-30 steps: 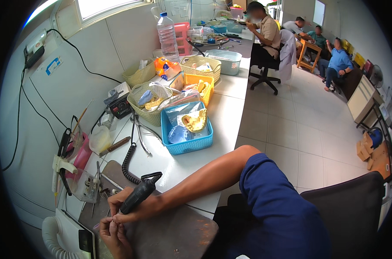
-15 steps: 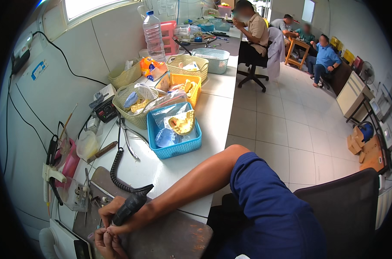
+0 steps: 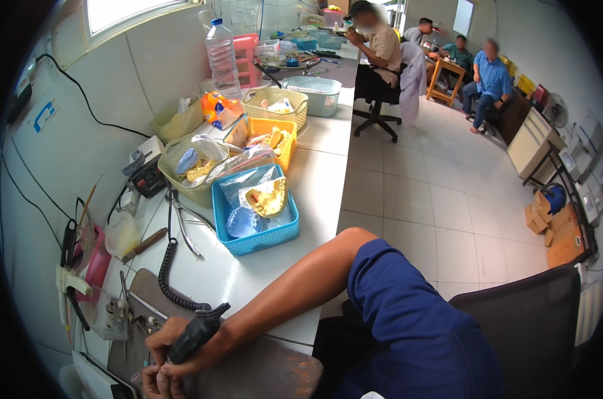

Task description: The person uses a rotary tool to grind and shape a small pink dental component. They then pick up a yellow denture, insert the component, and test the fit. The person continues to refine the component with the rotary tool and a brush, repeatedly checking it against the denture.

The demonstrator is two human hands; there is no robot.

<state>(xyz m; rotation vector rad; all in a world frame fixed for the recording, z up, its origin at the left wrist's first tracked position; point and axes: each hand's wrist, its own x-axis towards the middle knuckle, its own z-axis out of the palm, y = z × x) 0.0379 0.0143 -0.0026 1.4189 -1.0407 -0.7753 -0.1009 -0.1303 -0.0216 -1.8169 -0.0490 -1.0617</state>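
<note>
While the right hand wraps tightly around a black rotary handpiece at the lower left of the frame, the tool's long axis slants from upper right down to lower left, tip toward the left hand. That hand's fingers pinch something too small to identify. A coiled black cord runs up the white worktable, toward pliers and a blue basket holding 2 dental casts.

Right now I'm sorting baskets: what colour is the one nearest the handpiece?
Blue basket, seen best in the head view.
</note>
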